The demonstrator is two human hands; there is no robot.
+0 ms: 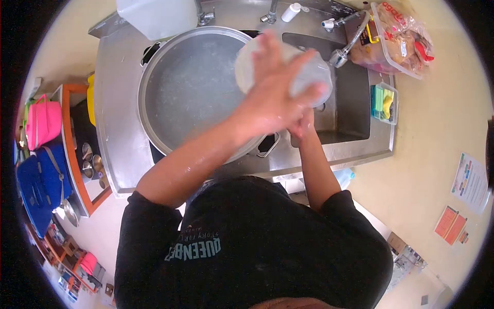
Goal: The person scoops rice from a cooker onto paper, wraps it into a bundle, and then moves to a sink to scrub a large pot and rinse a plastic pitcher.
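Observation:
A round, translucent whitish plastic piece (315,71), a lid or shallow bowl, is held over the gap between the big pot and the sink basin. My left hand (275,85), wet and blurred, lies across it with fingers spread. Below, my right hand (304,124) grips its near edge; part of that hand is hidden behind my left wrist. A large round metal pot (193,85) of cloudy water stands to the left, under my left forearm. A flexible-hose faucet (338,57) ends close to the right rim of the plastic piece.
The sink basin (350,98) lies on the right. A clear box with sponges (384,103) sits at its right edge, and a plastic bin of bags (396,44) behind. A white container (157,18), a small white bottle (291,12) and further taps line the back.

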